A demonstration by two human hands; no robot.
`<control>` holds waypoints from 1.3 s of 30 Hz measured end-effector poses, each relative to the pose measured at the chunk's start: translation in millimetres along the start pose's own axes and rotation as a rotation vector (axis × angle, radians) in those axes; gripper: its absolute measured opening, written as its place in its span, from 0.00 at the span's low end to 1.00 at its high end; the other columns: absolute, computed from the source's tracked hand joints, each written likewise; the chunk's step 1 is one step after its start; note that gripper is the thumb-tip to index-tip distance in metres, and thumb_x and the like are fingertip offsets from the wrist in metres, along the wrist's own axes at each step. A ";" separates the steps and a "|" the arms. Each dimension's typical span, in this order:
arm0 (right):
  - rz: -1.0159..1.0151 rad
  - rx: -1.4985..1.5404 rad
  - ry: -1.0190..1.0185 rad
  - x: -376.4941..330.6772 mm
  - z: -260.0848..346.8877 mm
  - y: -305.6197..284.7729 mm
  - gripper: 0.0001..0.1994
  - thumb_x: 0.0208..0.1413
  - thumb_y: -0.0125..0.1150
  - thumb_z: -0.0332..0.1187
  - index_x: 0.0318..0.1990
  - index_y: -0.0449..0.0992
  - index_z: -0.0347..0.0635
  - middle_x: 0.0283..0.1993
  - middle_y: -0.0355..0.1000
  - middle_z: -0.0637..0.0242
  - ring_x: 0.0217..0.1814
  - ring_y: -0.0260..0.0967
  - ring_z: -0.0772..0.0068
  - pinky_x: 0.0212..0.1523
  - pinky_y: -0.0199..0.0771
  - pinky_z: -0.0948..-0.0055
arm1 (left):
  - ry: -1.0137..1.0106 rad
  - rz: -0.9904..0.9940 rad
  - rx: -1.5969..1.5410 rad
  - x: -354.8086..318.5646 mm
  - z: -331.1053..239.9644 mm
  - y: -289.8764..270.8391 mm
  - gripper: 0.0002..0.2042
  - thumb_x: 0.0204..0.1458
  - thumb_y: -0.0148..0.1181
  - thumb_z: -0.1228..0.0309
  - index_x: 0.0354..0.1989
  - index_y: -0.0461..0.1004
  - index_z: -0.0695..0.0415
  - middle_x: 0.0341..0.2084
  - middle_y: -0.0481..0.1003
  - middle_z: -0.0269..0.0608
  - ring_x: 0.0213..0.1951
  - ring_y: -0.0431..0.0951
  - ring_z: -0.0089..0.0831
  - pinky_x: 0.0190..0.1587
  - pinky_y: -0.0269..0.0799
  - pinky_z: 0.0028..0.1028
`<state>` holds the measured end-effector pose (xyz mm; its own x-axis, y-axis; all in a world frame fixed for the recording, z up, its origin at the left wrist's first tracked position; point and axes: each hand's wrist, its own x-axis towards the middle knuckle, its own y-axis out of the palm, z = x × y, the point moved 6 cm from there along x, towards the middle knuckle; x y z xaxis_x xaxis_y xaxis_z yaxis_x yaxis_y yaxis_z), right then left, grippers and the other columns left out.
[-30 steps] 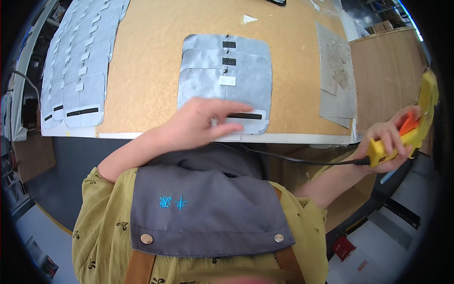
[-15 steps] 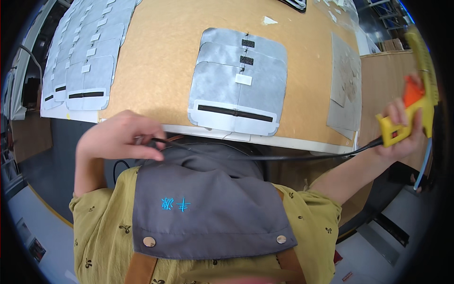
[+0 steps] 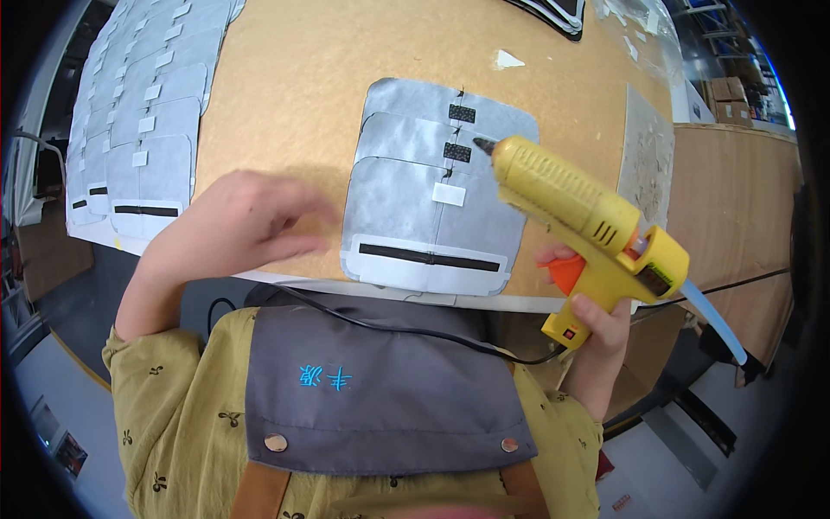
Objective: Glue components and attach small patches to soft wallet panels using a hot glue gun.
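Observation:
My right hand point(image 3: 605, 324) is wrapped round the handle of a yellow hot glue gun point(image 3: 575, 195), its fingers by the orange trigger. A pale blue glue stick point(image 3: 713, 320) sticks out of the back. The dark nozzle is over the right part of a stack of overlapping grey fabric panels point(image 3: 389, 208). Those panels carry black patches, a white tab and a black strip along the near edge. Left of them, above the table's front edge, my left hand point(image 3: 246, 221) holds nothing, thumb and fingers apart and somewhat blurred. The black cord point(image 3: 380, 326) runs across my apron.
More overlapping grey panels point(image 3: 164, 177) lie in rows at the table's left. A stained grey board point(image 3: 644, 164) lies along the right side of the brown tabletop point(image 3: 285, 95). Black-edged sheets point(image 3: 562, 19) and a white scrap point(image 3: 508, 60) are at the far side.
My right hand has brought the glue gun from the far right in over the panels. My left hand has let go of the cord and moved up toward the table.

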<state>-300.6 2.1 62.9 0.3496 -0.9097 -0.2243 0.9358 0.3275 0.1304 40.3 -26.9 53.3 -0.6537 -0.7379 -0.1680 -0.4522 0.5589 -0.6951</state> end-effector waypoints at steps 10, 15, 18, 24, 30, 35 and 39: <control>-0.113 -0.013 0.169 -1.5 -6.4 14.5 0.31 0.55 0.63 0.28 0.66 0.60 0.30 0.52 0.74 0.49 0.59 0.70 0.57 0.62 0.67 0.57 | 0.054 -0.505 0.393 50.2 8.9 29.7 0.23 0.47 0.71 0.65 0.54 0.78 0.49 0.21 0.70 0.32 0.22 0.72 0.29 0.22 0.69 0.29; -0.117 0.010 0.185 0.0 -6.7 15.1 0.30 0.56 0.61 0.26 0.66 0.60 0.30 0.52 0.73 0.49 0.57 0.71 0.56 0.60 0.70 0.57 | 0.056 -0.527 0.421 50.3 8.9 31.7 0.21 0.47 0.71 0.64 0.52 0.79 0.49 0.20 0.67 0.31 0.20 0.71 0.28 0.21 0.67 0.30; -0.167 -0.006 0.222 -2.0 -8.2 16.3 0.30 0.56 0.61 0.26 0.66 0.60 0.30 0.53 0.73 0.49 0.56 0.71 0.56 0.59 0.70 0.57 | 0.055 -0.529 0.404 49.8 10.0 32.2 0.22 0.47 0.72 0.64 0.52 0.79 0.49 0.19 0.67 0.31 0.20 0.70 0.28 0.21 0.67 0.30; -0.188 -0.026 0.276 -5.4 -12.3 13.2 0.29 0.56 0.60 0.25 0.66 0.61 0.30 0.53 0.73 0.49 0.57 0.72 0.56 0.59 0.71 0.58 | 0.064 -0.534 0.393 50.4 9.6 30.7 0.22 0.46 0.72 0.64 0.52 0.79 0.50 0.19 0.67 0.31 0.20 0.70 0.28 0.21 0.67 0.29; -0.164 -0.014 0.226 -2.4 -14.5 14.6 0.28 0.57 0.59 0.25 0.65 0.62 0.29 0.54 0.72 0.49 0.57 0.72 0.56 0.59 0.72 0.59 | 0.057 -0.521 0.396 50.8 10.1 31.7 0.22 0.47 0.72 0.65 0.52 0.79 0.50 0.20 0.68 0.31 0.20 0.70 0.28 0.21 0.67 0.29; -0.188 0.004 0.221 -2.4 -14.9 12.3 0.27 0.56 0.59 0.25 0.64 0.63 0.29 0.52 0.72 0.50 0.55 0.72 0.57 0.59 0.71 0.58 | 0.063 -0.512 0.397 51.2 10.4 31.4 0.22 0.47 0.72 0.65 0.53 0.79 0.50 0.20 0.68 0.32 0.20 0.70 0.28 0.21 0.67 0.29; -0.174 0.024 0.211 -3.0 -16.5 11.6 0.26 0.56 0.59 0.25 0.63 0.64 0.29 0.52 0.72 0.51 0.55 0.72 0.58 0.59 0.71 0.58 | 0.065 -0.514 0.394 51.5 9.3 31.5 0.22 0.47 0.72 0.65 0.53 0.79 0.51 0.20 0.68 0.32 0.20 0.70 0.28 0.21 0.66 0.29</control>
<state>-290.1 12.8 49.2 0.1874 -0.8775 -0.4415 0.9822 0.1622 0.0946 -2.0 -50.8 16.3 -0.4545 -0.8427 0.2885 -0.4691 -0.0489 -0.8818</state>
